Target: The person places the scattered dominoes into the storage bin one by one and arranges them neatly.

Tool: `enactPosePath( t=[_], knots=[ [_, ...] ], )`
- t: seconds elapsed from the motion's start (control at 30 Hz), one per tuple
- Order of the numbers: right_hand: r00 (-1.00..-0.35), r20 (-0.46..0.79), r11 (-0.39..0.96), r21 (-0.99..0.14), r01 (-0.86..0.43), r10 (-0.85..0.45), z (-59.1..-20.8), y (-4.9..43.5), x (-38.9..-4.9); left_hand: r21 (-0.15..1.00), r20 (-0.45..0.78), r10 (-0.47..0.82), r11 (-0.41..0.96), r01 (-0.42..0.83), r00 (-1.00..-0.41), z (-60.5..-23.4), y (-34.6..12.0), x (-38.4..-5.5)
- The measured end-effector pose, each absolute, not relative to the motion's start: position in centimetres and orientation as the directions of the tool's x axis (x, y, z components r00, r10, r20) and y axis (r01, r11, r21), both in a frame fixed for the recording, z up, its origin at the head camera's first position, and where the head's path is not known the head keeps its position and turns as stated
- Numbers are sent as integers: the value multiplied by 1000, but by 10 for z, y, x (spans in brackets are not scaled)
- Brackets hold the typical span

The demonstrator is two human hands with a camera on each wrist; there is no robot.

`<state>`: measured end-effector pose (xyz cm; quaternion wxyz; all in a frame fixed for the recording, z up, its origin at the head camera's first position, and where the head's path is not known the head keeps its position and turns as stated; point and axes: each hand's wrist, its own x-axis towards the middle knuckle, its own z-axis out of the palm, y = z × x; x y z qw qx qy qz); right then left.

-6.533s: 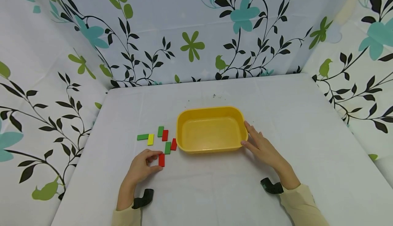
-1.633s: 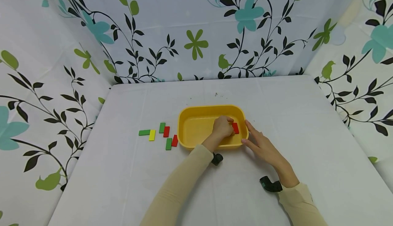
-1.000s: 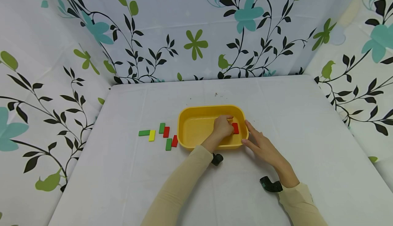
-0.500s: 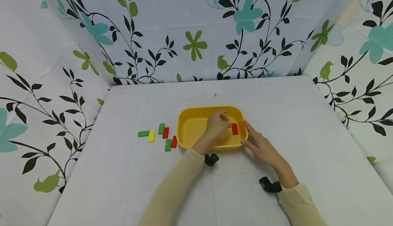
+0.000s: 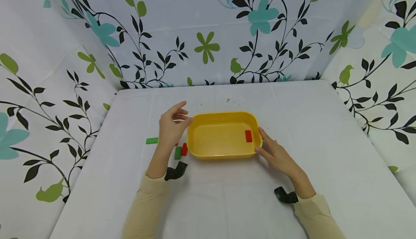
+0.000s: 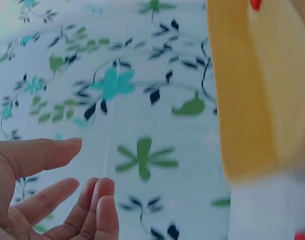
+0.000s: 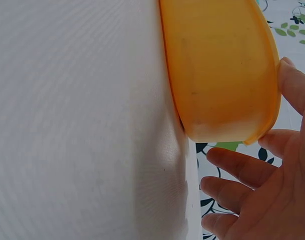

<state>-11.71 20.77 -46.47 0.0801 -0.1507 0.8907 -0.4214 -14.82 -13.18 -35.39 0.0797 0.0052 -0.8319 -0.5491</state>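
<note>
My left hand (image 5: 171,127) hovers beside the left end of a yellow tray (image 5: 211,136), thumb and fingers apart with nothing between them; the left wrist view shows the same bare fingers (image 6: 40,155). Inside the tray, near its right end, lies one red block (image 5: 248,136). My right hand (image 5: 277,156) touches that end's rim, thumb and forefinger on the wall (image 7: 227,85) and the other fingers extended. Left of the tray, a green block (image 5: 177,152) lies against a red block (image 5: 184,149). Another green block (image 5: 151,140) shows past my left wrist, which hides other blocks.
A white cloth covers the table (image 5: 224,195). Patterned curtains (image 5: 169,26) with leaves and flowers stand behind and on both sides. Small dark specks lie behind the tray. Each wrist carries a black camera mount (image 5: 286,195).
The left hand has brought a red block from the table into the tray, let go of it, and come back left over the loose blocks. The right hand has stayed at the rim.
</note>
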Motion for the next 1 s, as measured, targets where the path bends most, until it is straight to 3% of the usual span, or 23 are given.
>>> enactPosePath(
  t=[0.23, 0.5, 0.73, 1.0],
  knots=[
    [-942, -17, 592, -781, -197, -336, -466, 208, -117, 889, 123, -224, 459, 7, -967, -372, -206, -132],
    [-942, -7, 590, -781, -205, -336, -466, 209, -117, 846, -34, -376, 482, -226, -926, -406, -264, -123],
    [-944, -16, 598, -777, -196, -329, -465, 208, -116, 804, -132, -470, 465, -372, -873, -441, -271, -120],
    [-944, -20, 601, -776, -193, -329, -464, 207, -116, 790, -148, -513, 454, -413, -846, -459, -263, -125]
  ],
)
